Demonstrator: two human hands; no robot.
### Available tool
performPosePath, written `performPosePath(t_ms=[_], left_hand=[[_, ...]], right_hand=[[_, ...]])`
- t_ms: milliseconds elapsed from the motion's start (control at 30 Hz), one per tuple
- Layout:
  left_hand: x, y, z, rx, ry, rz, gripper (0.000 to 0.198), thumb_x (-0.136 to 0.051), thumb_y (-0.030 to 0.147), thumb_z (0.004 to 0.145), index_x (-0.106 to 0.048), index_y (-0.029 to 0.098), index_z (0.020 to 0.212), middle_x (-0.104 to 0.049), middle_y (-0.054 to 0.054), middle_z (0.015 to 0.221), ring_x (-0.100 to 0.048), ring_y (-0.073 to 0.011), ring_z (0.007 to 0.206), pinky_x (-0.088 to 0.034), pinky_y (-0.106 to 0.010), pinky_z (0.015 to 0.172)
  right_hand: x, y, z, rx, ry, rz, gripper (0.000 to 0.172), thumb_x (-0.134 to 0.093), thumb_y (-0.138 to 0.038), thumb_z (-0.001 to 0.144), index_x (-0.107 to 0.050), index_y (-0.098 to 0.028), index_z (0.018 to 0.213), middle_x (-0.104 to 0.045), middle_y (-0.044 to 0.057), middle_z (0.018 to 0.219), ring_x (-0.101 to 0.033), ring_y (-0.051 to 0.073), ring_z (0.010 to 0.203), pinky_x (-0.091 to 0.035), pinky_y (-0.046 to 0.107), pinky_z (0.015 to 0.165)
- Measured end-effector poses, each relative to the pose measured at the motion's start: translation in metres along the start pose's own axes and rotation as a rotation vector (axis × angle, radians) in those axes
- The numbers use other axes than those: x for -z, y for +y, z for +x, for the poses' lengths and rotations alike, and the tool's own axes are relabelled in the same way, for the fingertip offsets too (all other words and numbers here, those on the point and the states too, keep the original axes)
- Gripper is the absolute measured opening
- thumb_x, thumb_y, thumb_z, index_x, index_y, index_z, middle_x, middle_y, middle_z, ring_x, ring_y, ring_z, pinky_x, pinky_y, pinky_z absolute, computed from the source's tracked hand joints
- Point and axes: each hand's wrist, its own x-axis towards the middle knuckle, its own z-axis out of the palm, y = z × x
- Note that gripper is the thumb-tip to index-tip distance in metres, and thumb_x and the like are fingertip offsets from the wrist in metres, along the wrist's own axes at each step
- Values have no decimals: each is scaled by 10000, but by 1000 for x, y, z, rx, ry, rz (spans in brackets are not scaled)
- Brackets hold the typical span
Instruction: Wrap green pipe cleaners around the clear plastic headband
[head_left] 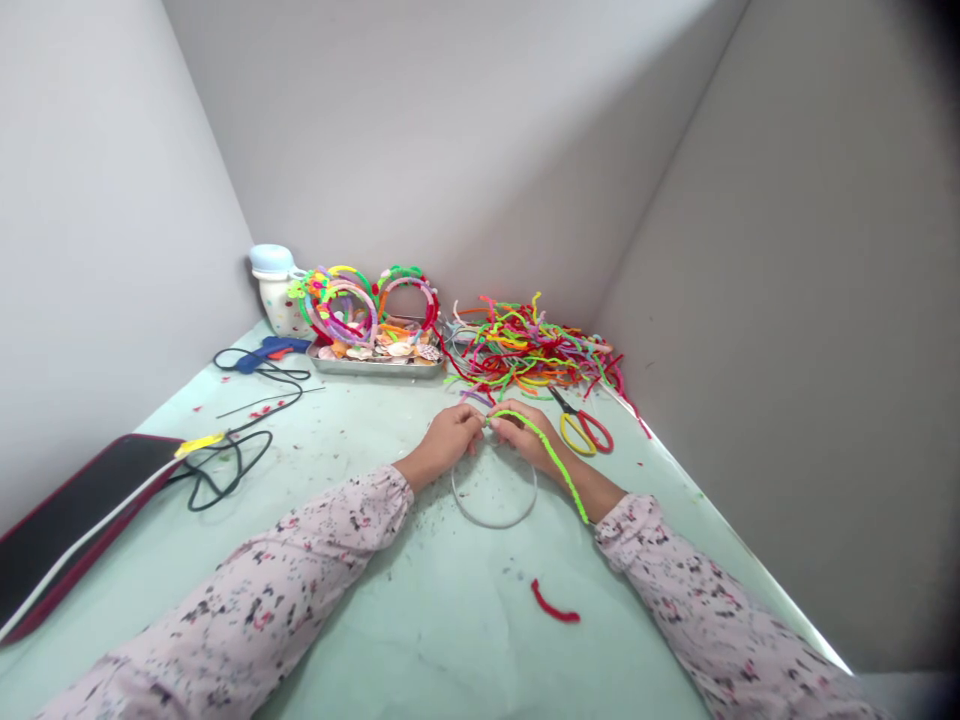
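Observation:
A thin silver-grey hoop (495, 526) hangs down from my fingertips above the table. My left hand (452, 434) pinches its upper left part with thumb and fingers. My right hand (525, 428) is closed close beside it, holding a bright green pipe cleaner (559, 462) at the hoop. The pipe cleaner's long free end arches over my right hand and down past the wrist. Where it meets the hoop, my fingertips partly hide it. Near my right wrist lie scissors (589, 432) with one yellow and one red handle.
Behind my hands is a heap of colourful pipe cleaners (525, 345). A metal tray (382, 370) bears shells and decorated hoops (349, 310), beside a lidded white cup (281, 300). A blue glue gun (274, 350), black cable (225, 490), dark flat case (82, 520) and red pipe-cleaner piece (553, 606) lie about.

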Motion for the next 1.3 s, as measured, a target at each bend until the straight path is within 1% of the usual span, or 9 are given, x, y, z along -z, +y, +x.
performPosePath(t_ms=[100,267,467,600,800,1100,1300], left_hand=[[0,-4,2,-6,3,-8,222,-468,335,793,-534,159,676,-521,30,524,-474,-91,451,-372,-216,498],[2,-8,4,-6,12,6,217,-463,326,791,-542,161,674,-525,26,517,-475,-93,460,-370,-220,513],[2,-2,1,-3,-2,-14,201,-460,311,786,-525,166,664,-511,30,504,-468,-98,466,-370,-225,521],[2,2,-1,-3,-5,-28,181,-459,304,785,-515,169,677,-508,36,518,-461,-95,468,-368,-225,526],[2,0,0,-19,-6,-23,168,-455,294,785,-506,172,682,-489,42,520,-443,-91,473,-354,-220,520],[2,-2,1,-10,19,17,163,-457,299,775,-514,173,688,-502,36,535,-445,-95,485,-345,-216,520],[2,0,0,-6,5,3,207,-453,328,804,-521,169,689,-521,27,506,-477,-103,485,-374,-224,546]], right_hand=[[0,1,0,11,-22,21,141,-538,-289,818,-595,-186,896,-572,-10,672,-530,135,603,-413,252,582],[0,2,0,10,-44,-40,143,-516,-301,833,-600,-187,855,-581,-6,663,-534,138,606,-408,251,583],[0,5,-1,1,-40,-53,179,-515,-337,840,-594,-182,879,-571,-13,644,-523,134,588,-410,250,585],[-1,4,-1,-14,-46,-29,195,-527,-364,831,-586,-179,840,-564,-15,644,-512,130,594,-403,246,586],[-1,-1,-1,-52,-57,-5,212,-531,-384,826,-570,-177,799,-530,-31,600,-475,118,564,-383,237,565],[-2,-2,-1,-59,-54,-2,241,-537,-418,816,-572,-181,797,-530,-31,595,-479,120,562,-386,237,561],[0,5,0,6,-58,-40,212,-510,-375,844,-581,-177,860,-553,-17,634,-505,124,569,-395,238,564]])
